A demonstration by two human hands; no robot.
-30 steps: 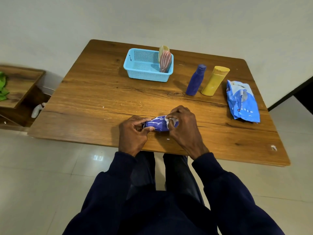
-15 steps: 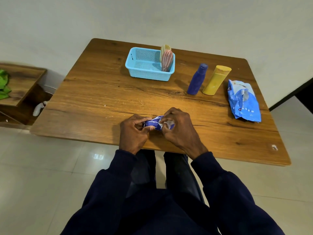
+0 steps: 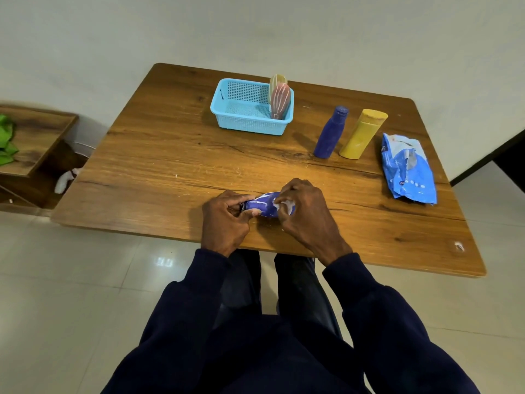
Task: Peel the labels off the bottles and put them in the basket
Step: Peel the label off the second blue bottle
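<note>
Navy sleeves [image 3: 377, 302] — dark trousers [image 3: 244, 282]

This seems to be a plain room in a home, not a workplace. A wooden table [image 3: 176, 155] with a scratched top stands near a bare off-white wall [image 3: 255, 29], on a floor of glossy pale tiles [image 3: 71, 294]. At the left is a low wooden shelf unit [image 3: 37, 132] with a green cloth [image 3: 5, 140] on it. Household things stand on the table: a light-blue plastic basket [image 3: 227, 122], a blue bottle [image 3: 329, 135], a yellow bottle [image 3: 360, 137] and a blue pouch [image 3: 409, 172].
</note>
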